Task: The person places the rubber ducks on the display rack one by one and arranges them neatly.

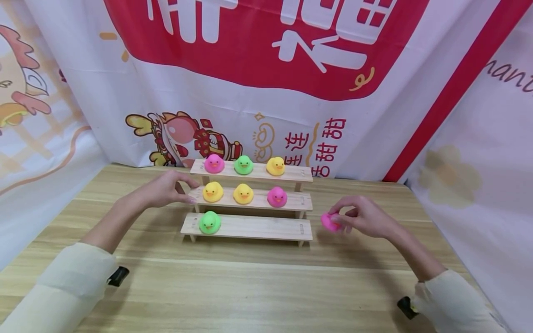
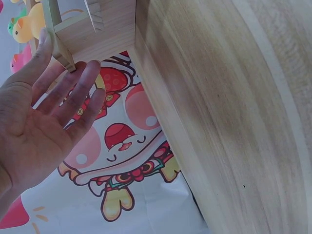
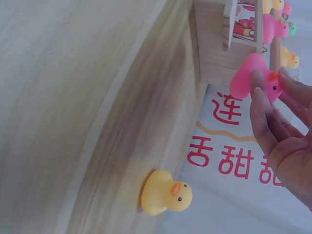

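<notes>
A three-tier wooden display stand (image 1: 266, 226) carries rubber ducks. My left hand (image 1: 168, 189) holds the left end of its middle shelf, thumb on one edge and fingers on the other; the left wrist view shows the hand (image 2: 46, 117) at the plank's end. To the right of the stand, my right hand (image 1: 366, 217) pinches a pink rubber duck (image 3: 248, 80) between thumb and fingers, above the table. The top shelf has a pink duck (image 1: 214, 163), a green one (image 1: 243, 164) and a yellow one (image 1: 275, 166). Two yellow ducks (image 1: 213, 191) and a pink duck (image 1: 277, 197) occupy the middle shelf.
On the bottom shelf, a green duck (image 1: 210, 223) sits at the left. Another yellow duck (image 3: 163, 192) stands on the wooden table (image 1: 250, 291), visible only in the right wrist view. A printed cloth (image 1: 233, 74) hangs behind the stand.
</notes>
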The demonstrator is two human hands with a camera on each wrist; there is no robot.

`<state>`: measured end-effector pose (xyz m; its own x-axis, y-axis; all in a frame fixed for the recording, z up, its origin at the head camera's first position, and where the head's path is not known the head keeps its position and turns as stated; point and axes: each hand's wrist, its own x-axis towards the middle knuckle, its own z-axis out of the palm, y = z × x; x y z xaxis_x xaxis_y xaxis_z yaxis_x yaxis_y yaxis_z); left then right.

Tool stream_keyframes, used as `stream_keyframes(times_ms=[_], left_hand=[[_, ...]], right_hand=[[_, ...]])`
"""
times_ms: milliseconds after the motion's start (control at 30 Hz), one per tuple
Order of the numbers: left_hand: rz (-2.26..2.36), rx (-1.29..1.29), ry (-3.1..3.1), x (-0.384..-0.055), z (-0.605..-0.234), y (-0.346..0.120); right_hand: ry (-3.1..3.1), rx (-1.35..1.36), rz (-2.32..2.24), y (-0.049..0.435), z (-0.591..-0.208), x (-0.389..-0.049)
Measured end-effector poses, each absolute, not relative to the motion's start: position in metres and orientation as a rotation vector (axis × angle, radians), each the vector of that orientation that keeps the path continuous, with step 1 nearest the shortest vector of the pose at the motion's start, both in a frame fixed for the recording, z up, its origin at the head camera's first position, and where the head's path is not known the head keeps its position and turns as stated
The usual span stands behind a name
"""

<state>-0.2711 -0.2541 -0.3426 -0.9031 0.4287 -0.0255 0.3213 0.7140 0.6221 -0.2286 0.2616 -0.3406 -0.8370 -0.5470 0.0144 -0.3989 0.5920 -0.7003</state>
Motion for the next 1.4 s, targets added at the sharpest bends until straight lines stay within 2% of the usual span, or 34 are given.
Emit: stream_keyframes(times_ms=[367,1400], left_hand=[[0.95,0.652,2.75,-0.27,-0.339,-0.252],[0.966,0.621,2.734,-0.269,-0.34,-0.251]], right_hand=[[2.541,-1.028,-1.092,0.256,-0.335,-0.227],[2.472,-1.035,-1.041,0.201,-0.333,-0.229]])
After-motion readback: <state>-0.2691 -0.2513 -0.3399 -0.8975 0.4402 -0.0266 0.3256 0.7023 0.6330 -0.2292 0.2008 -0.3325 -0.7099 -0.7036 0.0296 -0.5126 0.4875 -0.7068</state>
